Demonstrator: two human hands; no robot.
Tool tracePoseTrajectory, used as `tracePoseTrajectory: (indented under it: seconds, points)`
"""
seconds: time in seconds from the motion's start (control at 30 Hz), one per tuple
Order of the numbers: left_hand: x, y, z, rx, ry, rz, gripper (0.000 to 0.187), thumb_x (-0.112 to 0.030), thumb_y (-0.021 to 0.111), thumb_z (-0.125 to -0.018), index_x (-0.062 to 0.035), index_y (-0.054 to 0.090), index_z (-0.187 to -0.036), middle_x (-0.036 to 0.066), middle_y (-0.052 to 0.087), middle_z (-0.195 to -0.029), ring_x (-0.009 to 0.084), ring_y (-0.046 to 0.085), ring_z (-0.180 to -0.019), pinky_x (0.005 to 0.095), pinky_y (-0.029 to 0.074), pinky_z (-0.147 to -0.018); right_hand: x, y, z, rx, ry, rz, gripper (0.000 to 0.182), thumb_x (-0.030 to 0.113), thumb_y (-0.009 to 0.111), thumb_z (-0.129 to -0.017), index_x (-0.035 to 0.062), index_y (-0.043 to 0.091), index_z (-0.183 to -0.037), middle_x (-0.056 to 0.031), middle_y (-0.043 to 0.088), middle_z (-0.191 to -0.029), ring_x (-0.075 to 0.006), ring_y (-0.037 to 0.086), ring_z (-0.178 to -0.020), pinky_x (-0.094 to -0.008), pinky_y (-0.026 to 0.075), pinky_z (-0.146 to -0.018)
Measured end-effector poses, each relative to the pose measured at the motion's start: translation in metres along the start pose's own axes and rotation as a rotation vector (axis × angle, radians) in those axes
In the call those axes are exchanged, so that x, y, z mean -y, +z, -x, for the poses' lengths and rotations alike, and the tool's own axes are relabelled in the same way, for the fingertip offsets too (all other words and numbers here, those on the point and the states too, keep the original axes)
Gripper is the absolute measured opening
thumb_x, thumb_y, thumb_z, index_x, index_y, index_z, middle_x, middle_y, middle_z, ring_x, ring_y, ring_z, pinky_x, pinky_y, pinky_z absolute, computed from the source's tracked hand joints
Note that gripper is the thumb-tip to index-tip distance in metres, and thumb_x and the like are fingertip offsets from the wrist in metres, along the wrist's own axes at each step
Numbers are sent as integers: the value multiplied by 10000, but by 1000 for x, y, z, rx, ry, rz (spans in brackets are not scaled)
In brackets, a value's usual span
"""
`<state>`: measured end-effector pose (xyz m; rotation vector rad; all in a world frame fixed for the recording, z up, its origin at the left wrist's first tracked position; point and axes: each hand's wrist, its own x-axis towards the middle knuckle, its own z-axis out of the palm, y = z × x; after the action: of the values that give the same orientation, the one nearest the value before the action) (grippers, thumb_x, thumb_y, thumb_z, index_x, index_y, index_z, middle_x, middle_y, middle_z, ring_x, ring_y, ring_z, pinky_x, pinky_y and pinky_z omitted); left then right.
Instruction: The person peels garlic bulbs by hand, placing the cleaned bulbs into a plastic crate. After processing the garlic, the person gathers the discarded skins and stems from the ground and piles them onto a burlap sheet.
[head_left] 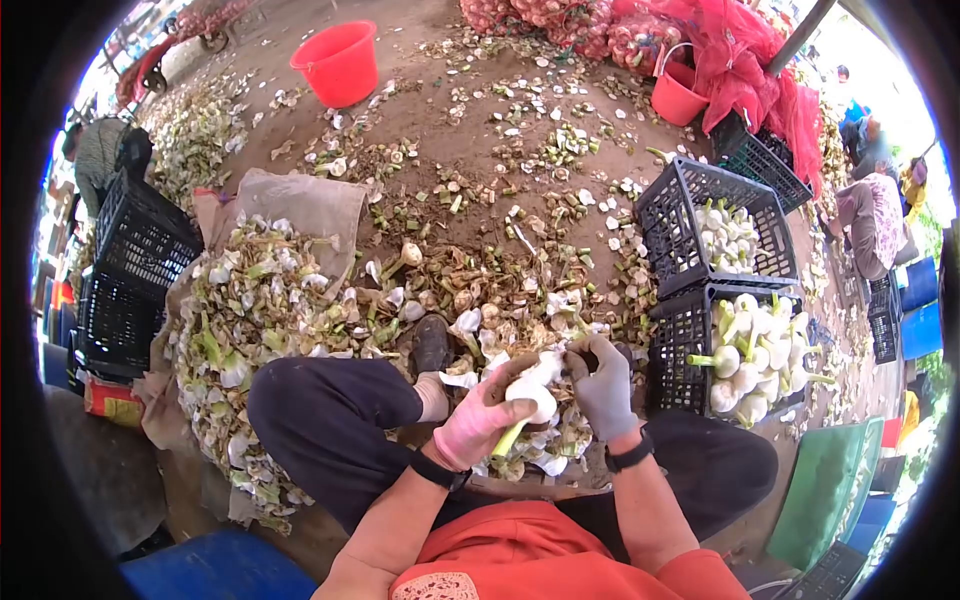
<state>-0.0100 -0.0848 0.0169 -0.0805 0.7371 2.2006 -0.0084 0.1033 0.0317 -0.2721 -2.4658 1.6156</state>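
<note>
My left hand [480, 415], in a pink glove, is closed around a white garlic bulb [533, 398] whose green stem points down toward my lap. My right hand [602, 385], in a grey glove, has its fingers pinched together just right of the bulb. White garlic skin [548, 366] stretches from the bulb to those fingertips. Below and around both hands lies a heap of loose peelings [500, 285]. At my right, a black crate [680, 350] holds several garlic bulbs with green stems.
Behind that crate stands another black crate [672, 225] with paler bulbs. A red tub [340, 70] and a red bucket [680, 92] sit farther off. Stacked black crates [140, 235] are at left, beside a peelings-covered cloth [310, 205]. Other people work at both edges.
</note>
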Motion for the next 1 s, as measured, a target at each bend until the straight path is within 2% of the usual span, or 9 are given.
tracePoseTrajectory:
  seconds: [0.1,0.23,0.43,0.6,0.7,0.8,0.83,0.87,1.0]
  points:
    - [-6,13,5,-1,91,-254,935,-101,806,-708,-67,249,-1458,106,540,-1232,222,585,-1074,358,498,-904,-86,-7,-2,27,88,533,78,36,601,-765,56,624,-837,-152,623,-733,-355,610,-721,-399,483,-682]
    - [-2,3,-1,-183,109,-295,1041,-12,843,-611,-72,244,-1461,105,460,-1313,210,552,-1116,339,445,-987,-69,-19,5,91,75,393,458,-32,560,-722,126,643,-1144,-217,532,-1235,-392,466,-1177,-415,382,-1012]
    - [3,6,-20,-346,344,-1157,1007,-48,841,-580,-66,299,-1428,168,499,-1232,300,498,-1170,358,427,-994,-5,2,15,375,312,-411,373,27,642,-858,-29,565,-1219,-121,633,-1120,-155,585,-1034,-282,474,-881]
    - [18,-6,-26,-300,311,-1582,950,-106,809,-580,-100,344,-1408,212,506,-1130,373,529,-1043,394,467,-897,-17,18,13,309,285,-245,240,81,660,-831,3,649,-1058,-108,683,-928,-185,653,-853,-295,510,-776]
    - [20,8,-22,-311,253,-1392,925,-149,820,-566,-71,377,-1374,189,529,-1144,344,536,-1069,378,454,-929,-91,7,-3,-12,85,321,77,59,598,-774,90,664,-796,-119,636,-697,-291,632,-653,-357,501,-600]
    - [15,-1,-28,-337,422,-1441,927,-175,824,-582,-62,373,-1384,190,518,-1167,337,523,-1094,376,425,-969,-73,-26,-3,-27,18,317,419,-36,554,-744,42,601,-1153,-193,610,-1106,-337,581,-1038,-381,458,-908]
    - [22,1,-26,-367,361,-1384,924,-168,825,-586,-59,373,-1384,193,513,-1180,342,520,-1099,376,421,-976,-61,-31,2,35,-72,400,567,-115,530,-735,35,503,-1282,-164,530,-1272,-246,533,-1155,-315,418,-967]
    - [20,6,-34,-389,331,-1336,920,-162,827,-590,-55,372,-1383,195,508,-1193,347,517,-1104,377,417,-982,-48,-34,7,156,1,152,540,-16,590,-801,11,463,-1326,-192,495,-1331,-302,417,-1297,-351,320,-1076]
    - [32,15,-44,-203,270,-1370,924,-152,849,-590,-47,383,-1380,197,490,-1240,337,495,-1164,371,408,-1002,-34,-16,35,211,323,-514,498,75,596,-856,-23,448,-1321,-162,519,-1293,-263,440,-1262,-342,349,-1045]
